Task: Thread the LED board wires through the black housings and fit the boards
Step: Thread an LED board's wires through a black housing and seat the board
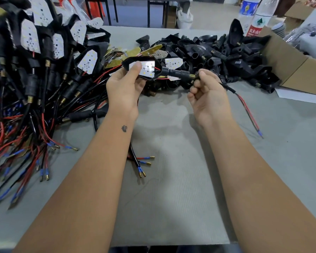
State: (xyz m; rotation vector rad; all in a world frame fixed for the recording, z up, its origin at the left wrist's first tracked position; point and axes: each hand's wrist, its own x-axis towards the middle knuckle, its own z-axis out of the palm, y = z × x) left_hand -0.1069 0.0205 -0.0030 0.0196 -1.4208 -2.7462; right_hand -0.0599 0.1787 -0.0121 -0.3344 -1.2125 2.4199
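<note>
Both hands are raised above the grey bench (171, 179), a little apart, with one assembly spanning them. The left hand (124, 88) grips a black housing (128, 63) — angular, matte — its thumb pressing on the white LED board (148, 67) seated inside. The right hand (206, 95) is curled, pinching the sleeved wires (230, 89) just past the housing's brass-tipped stem (181, 73); red and black leads trail toward the right. Finished units (35, 61) are heaped far left — empty housings (217, 53) far right.
</note>
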